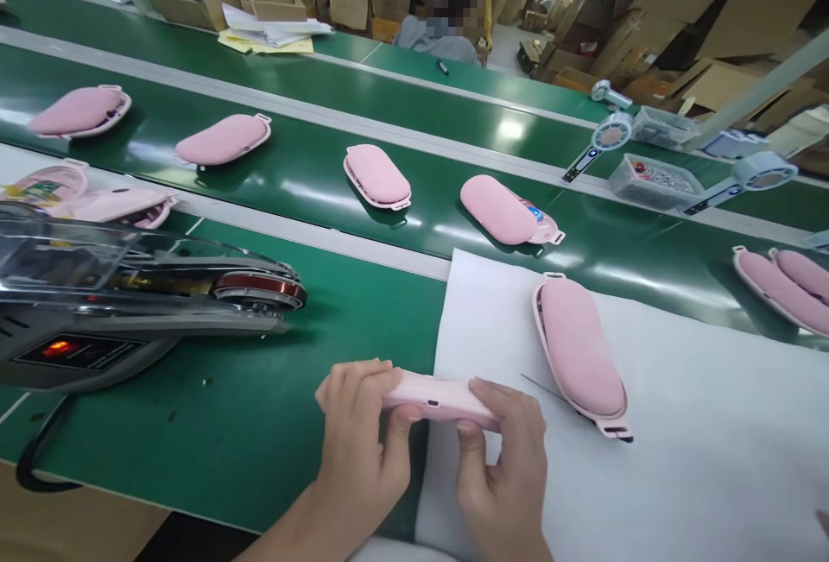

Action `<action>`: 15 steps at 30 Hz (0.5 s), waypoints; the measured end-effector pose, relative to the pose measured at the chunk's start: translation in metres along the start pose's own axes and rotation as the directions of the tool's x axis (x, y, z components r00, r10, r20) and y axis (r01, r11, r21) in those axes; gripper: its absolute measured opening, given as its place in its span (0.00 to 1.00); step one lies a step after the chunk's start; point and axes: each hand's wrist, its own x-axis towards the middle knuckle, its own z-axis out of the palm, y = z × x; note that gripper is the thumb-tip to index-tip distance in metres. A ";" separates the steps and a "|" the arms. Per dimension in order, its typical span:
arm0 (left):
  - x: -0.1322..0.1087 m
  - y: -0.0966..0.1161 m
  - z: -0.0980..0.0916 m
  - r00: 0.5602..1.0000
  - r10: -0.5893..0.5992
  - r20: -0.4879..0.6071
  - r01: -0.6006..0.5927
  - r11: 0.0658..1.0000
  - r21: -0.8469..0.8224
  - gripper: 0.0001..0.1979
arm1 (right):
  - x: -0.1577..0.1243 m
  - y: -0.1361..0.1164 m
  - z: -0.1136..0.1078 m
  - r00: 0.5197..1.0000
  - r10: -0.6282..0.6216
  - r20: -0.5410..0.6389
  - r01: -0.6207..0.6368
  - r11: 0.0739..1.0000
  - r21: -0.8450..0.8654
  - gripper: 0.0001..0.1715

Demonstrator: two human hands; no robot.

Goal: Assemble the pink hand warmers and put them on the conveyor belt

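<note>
A pink oval plastic housing [440, 398] is held edge-on between my two hands, a small port-like slot showing on its near side. My left hand [363, 424] grips its left end, thumb below and fingers over the top. At the other end, my right hand [505, 450] pinches it the same way. Just to the right, another pink housing [579, 346] lies on the white sheet [699, 458], its two halves slightly apart. A thin dark wire [541, 385] lies beside that one.
On the green conveyor [298, 191] lie several pink housings, one of them [498, 210] partly open. A grey machine with a reddish-brown roller [259, 290] stands at left. Handheld fans [609, 135] and a clear tub of small parts [657, 182] sit at right. Across the line is a person [440, 35].
</note>
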 end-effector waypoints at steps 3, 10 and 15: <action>0.002 0.002 0.004 0.999 -0.021 -0.032 0.020 1.000 -0.020 0.06 | 0.001 -0.004 0.008 0.996 0.012 -0.083 -0.014 1.000 -0.024 0.09; 0.003 0.000 0.001 1.000 0.009 0.025 -0.009 1.000 -0.020 0.09 | 0.005 0.001 0.001 0.998 -0.033 0.046 0.035 0.999 -0.038 0.11; 0.000 -0.005 -0.004 0.997 0.032 0.075 -0.030 0.999 -0.036 0.12 | 0.008 0.008 -0.010 0.982 -0.032 0.188 0.034 0.999 -0.008 0.13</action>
